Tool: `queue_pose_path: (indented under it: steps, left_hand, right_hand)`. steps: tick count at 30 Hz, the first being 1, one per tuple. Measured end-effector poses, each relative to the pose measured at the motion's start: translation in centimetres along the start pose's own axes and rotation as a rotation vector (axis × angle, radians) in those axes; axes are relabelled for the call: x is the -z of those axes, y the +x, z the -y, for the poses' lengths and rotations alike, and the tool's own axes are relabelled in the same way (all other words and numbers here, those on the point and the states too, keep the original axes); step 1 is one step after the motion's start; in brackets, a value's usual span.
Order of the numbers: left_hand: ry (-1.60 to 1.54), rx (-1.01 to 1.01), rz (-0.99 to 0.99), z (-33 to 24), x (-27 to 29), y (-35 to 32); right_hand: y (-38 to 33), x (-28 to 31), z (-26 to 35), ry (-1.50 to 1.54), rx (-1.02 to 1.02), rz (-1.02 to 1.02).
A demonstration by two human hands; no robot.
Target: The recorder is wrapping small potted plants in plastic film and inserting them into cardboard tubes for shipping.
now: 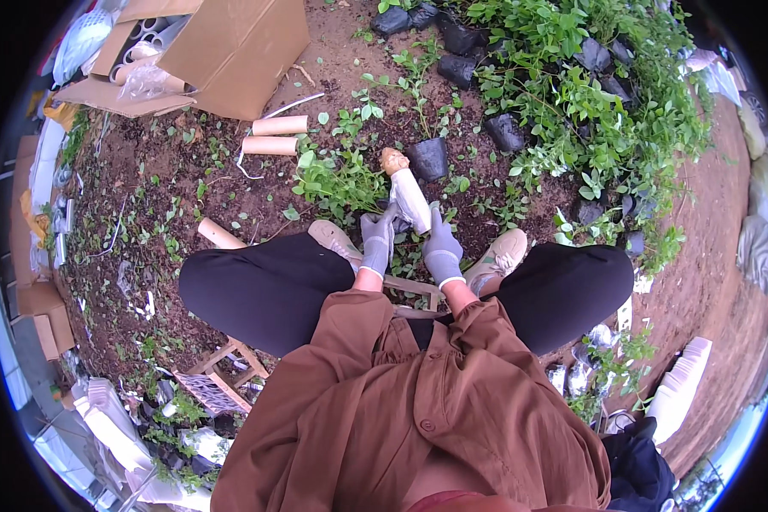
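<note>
Both gloved hands close on one pale plastic sleeve (411,200), a white tube packed with brown soil that bulges out at its far end. The left hand (375,243) wraps the sleeve's near end from the left, fingers curled shut around it; the right hand (440,249) clamps the same end from the right, index finger stretched up along the tube's side. The sleeve tilts away from the grip, up and slightly left, above the person's knees.

Just beyond the soil-filled tip stands a black nursery pot (427,158) holding a thin green seedling. Farther right of the grip, more black nursery bags (505,132) sit among leafy young plants. Left of the grip, two cardboard tubes (275,135) lie side by side on the dirt, and behind them an open cardboard box (222,51) holds more rolls and clear plastic. A wooden stool (230,367) shows below the left thigh.
</note>
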State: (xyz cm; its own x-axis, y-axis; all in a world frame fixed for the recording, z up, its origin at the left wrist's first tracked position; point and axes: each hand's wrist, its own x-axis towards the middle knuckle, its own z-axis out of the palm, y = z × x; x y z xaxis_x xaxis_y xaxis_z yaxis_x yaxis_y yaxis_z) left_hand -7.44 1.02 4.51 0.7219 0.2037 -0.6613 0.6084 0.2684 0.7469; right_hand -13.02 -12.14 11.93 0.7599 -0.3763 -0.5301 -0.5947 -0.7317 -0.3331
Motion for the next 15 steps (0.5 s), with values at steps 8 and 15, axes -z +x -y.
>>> queue_pose_path:
  steps: [8,15]
  left_hand:
    - [0.495,0.018,-0.158,1.3,-0.1,2.2]
    - [0.579,0.06,-0.291,-1.1,-2.6,-0.5]
  right_hand:
    - [-0.8,0.4,1.0,-0.069,0.068,-0.071]
    - [-1.2,0.6,2.0,-0.032,0.106,-0.052]
